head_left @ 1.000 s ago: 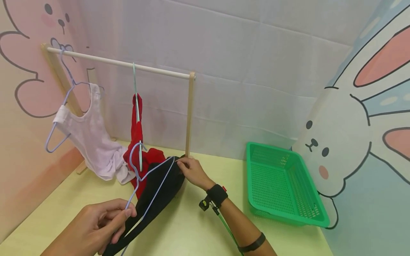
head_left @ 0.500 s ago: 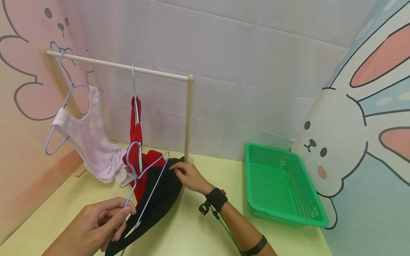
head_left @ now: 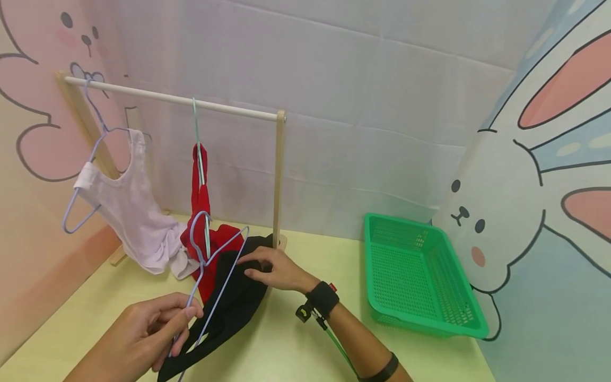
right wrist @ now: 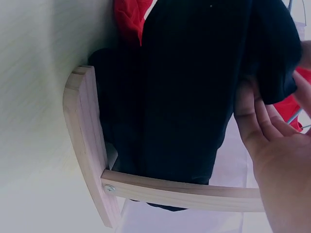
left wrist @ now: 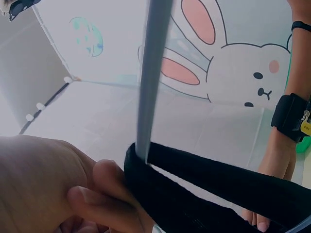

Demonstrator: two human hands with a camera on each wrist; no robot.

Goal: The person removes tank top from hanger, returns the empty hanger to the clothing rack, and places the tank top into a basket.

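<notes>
My left hand [head_left: 143,334] pinches a lilac wire hanger [left wrist: 154,73] between thumb and fingers. A black garment [head_left: 243,297] hangs below it; in the left wrist view, a strap-like band of it loops round the hanger's arm beside my fingers. At the garment's far end is my right hand [head_left: 281,268], index finger and thumb spread apart. In the right wrist view, its other fingers touch the black cloth [right wrist: 189,97] from behind and are partly hidden by a fold. The hanger's hook points up toward the rack.
A wooden rack with a white rail [head_left: 167,97] carries a white tank top [head_left: 126,196] on a lilac hanger and a red garment [head_left: 200,196] on a mint hanger. The rack's right post [head_left: 278,180] stands beside my right hand. A green basket [head_left: 406,313] sits at right.
My right hand has let go of the cloth at the hanger's tip and slid left and down over the black garment. The hanger's tip has shifted slightly left. My left hand keeps its hold.
</notes>
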